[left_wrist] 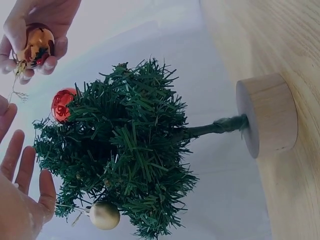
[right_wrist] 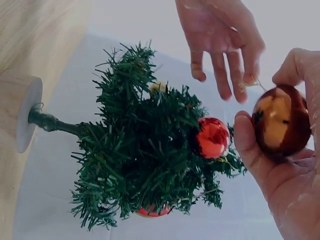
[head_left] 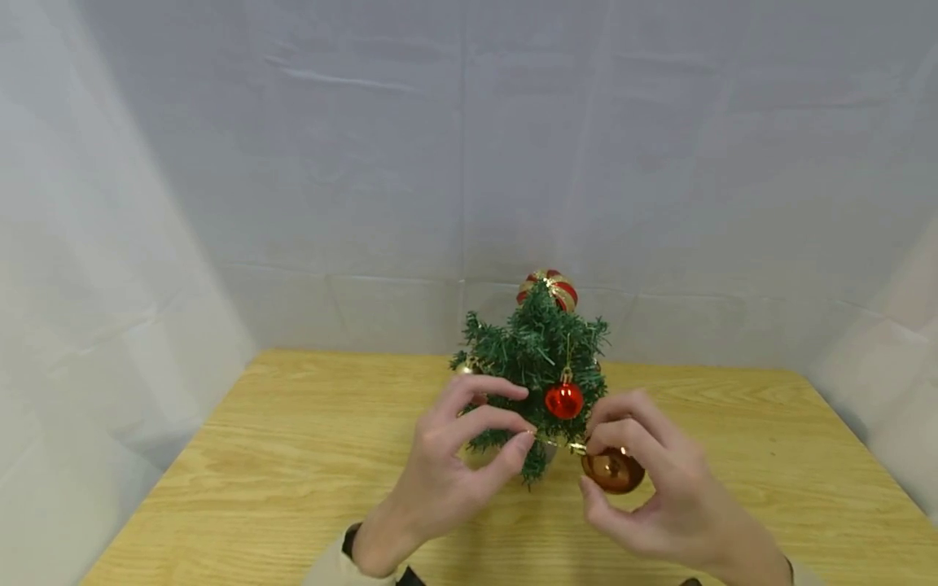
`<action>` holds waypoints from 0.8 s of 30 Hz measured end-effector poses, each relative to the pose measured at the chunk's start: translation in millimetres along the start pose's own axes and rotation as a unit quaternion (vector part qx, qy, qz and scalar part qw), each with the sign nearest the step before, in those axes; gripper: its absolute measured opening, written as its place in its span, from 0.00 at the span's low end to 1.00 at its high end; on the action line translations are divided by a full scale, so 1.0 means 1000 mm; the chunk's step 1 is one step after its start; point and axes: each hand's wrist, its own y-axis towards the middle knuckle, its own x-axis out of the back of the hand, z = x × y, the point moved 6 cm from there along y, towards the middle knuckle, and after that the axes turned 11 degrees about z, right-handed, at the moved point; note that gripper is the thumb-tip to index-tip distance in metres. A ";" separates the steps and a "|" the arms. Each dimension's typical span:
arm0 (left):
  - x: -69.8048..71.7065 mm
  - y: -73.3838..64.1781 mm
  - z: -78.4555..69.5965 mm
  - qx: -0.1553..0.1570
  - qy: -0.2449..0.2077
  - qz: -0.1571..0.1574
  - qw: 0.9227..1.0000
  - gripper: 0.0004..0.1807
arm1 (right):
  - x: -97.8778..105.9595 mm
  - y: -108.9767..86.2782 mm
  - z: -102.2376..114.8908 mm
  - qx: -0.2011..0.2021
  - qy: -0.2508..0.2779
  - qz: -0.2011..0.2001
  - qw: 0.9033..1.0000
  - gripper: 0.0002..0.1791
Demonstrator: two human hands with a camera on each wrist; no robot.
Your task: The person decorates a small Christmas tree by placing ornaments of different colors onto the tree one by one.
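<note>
My right hand (head_left: 659, 480) grips a shiny copper-brown ball ornament (head_left: 614, 472) in front of a small artificial Christmas tree (head_left: 538, 350). Thumb and index finger of my left hand (head_left: 462, 464) pinch the end of the ornament's thin gold string (head_left: 551, 442), which runs between the two hands. The other left fingers are spread near the branches. A shiny red ball (head_left: 564, 401) hangs by its loop on the tree's near side. In the left wrist view a gold ball (left_wrist: 105, 215) hangs among the branches.
The tree stands on a round wooden base (left_wrist: 267, 115) on a light wooden table (head_left: 293, 456). A red-and-gold striped ball (head_left: 548, 290) shows at the treetop. Pale cloth (head_left: 366, 203) hangs behind the table and along its sides.
</note>
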 end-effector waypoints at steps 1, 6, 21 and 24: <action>0.000 0.000 0.000 -0.001 0.001 0.001 1.000 0.02 | -0.001 0.000 0.000 -0.002 -0.003 -0.001 1.000 0.13; -0.002 0.000 0.000 0.000 0.001 0.005 1.000 0.04 | -0.005 0.000 -0.001 -0.027 -0.013 -0.017 0.999 0.14; -0.001 0.002 -0.010 -0.056 0.080 -0.009 0.995 0.09 | -0.013 0.009 0.000 -0.037 -0.035 -0.006 0.999 0.13; 0.000 0.002 -0.012 -0.066 0.116 -0.014 0.991 0.10 | -0.014 0.009 0.000 -0.040 -0.041 0.004 0.998 0.12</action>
